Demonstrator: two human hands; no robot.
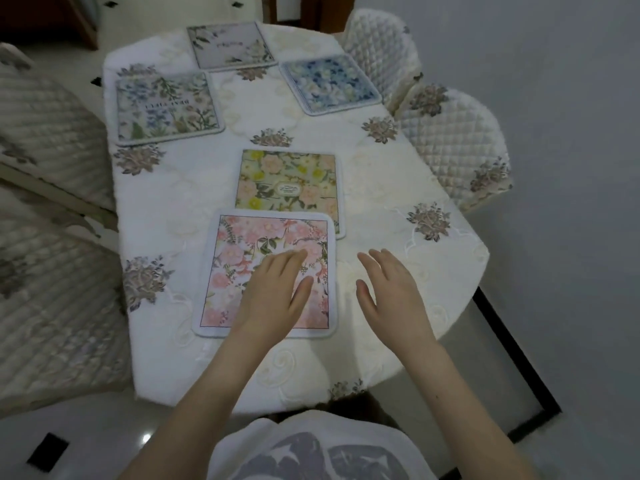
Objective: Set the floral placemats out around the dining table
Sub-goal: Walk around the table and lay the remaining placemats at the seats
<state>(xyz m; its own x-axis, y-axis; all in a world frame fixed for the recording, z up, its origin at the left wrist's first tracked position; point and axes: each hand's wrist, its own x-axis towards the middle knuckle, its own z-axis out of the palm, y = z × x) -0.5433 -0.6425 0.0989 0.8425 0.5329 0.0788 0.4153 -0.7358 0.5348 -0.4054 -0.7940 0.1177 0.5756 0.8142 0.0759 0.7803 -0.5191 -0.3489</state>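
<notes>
Several floral placemats lie on the dining table (398, 188), which wears a white embroidered cloth. A pink placemat (235, 258) lies at the near edge, overlapping the near end of a yellow-and-peach placemat (287, 181) beyond it. My left hand (277, 292) rests flat on the pink mat, fingers spread. My right hand (391, 292) hovers open over bare cloth just right of the pink mat, holding nothing. A blue-green placemat (166, 107) sits far left, a grey-white placemat (228, 45) at the far end, a blue placemat (329, 83) far right, turned at an angle.
Quilted cream chairs stand around the table: two on the right (457, 147) (377, 46) and cushioned seats on the left (45, 133) (52, 306). A grey wall runs along the right. Glossy floor with black inlay lines shows at the bottom.
</notes>
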